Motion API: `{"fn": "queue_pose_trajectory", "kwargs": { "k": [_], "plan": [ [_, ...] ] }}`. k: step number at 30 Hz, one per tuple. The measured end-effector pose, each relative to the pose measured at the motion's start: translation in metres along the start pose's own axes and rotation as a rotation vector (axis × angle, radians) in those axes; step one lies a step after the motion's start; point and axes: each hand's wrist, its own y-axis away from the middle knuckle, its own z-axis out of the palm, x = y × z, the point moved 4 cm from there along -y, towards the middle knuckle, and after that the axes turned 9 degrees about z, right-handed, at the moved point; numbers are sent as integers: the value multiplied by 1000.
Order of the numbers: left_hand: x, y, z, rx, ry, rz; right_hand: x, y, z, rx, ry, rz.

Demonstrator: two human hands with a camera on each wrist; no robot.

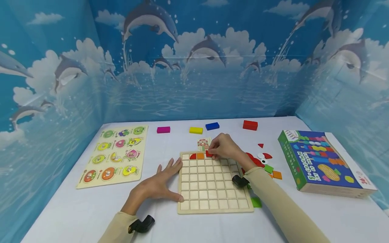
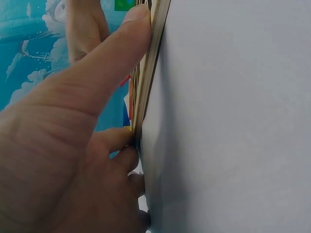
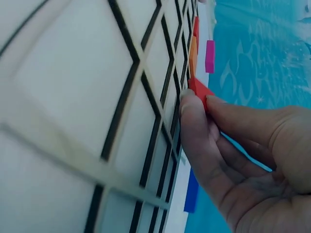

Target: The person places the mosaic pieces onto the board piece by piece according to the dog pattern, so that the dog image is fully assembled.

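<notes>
A wooden grid board [image 1: 202, 195] lies on the white table. In its far row sit a red quarter-round tile [image 1: 193, 156] and an orange square tile [image 1: 200, 156]. Just right of the orange one, my right hand [image 1: 226, 146] pinches a red tile [image 1: 208, 154] between thumb and finger over the far row; the right wrist view shows this red tile [image 3: 201, 93] close to the board's surface. My left hand [image 1: 159, 184] is spread at the board's left edge, its thumb touching the frame. In the left wrist view the thumb [image 2: 114, 60] rests against the board's side.
A small picture card [image 1: 203, 144] lies beyond the board. Loose red, green and orange tiles [image 1: 268, 168] are scattered to the right, beside a blue game box [image 1: 325, 162]. A fruit puzzle board [image 1: 113, 157] lies left. Magenta, yellow, blue and red blocks [image 1: 250, 125] line the back.
</notes>
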Motion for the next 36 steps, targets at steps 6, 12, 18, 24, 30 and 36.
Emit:
{"fn": "queue_pose_trajectory", "kwargs": {
  "k": [6,12,18,24,30,36],
  "plan": [
    [0,-1,0,-2,-8,-2,-5,-2,3,54,99,10],
    [0,0,-1,2,-13,-10,-8,-2,6,74,180,1],
    [1,1,-3,10,-12,-16,-9,0,9,63,178,-8],
    [-1,2,-1,10,-1,-17,-7,0,14,67,186,-2],
    [-1,1,1,7,-5,-30,-6,5,9,52,200,-10],
    [-1,1,2,15,7,-28,0,19,-13,-10,201,-91]
  ]
}}
